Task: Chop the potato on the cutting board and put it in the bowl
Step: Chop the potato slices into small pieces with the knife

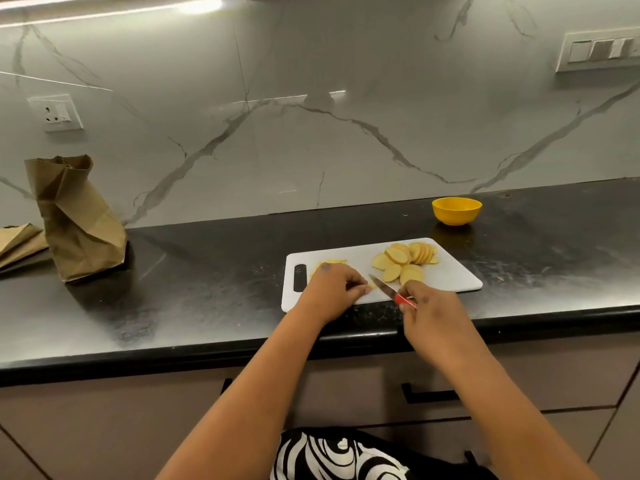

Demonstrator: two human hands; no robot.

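A white cutting board [450,275] lies on the black counter. Round potato slices [403,259] are fanned out across its right half, and a few thin potato pieces [330,262] lie near its left end. My left hand [332,289] rests curled on the board, fingertips pinching a small potato piece. My right hand [431,310] grips a red-handled knife [384,288], blade pointing left toward those fingertips. A yellow bowl [456,211] stands behind the board to the right, apart from it; its inside is hidden.
A brown paper bag [74,220] stands at the left of the counter, with folded brown paper [19,242] beside it. The marble wall carries a socket [57,112] and a switch panel [599,50]. The counter's front edge [207,355] runs just below my wrists.
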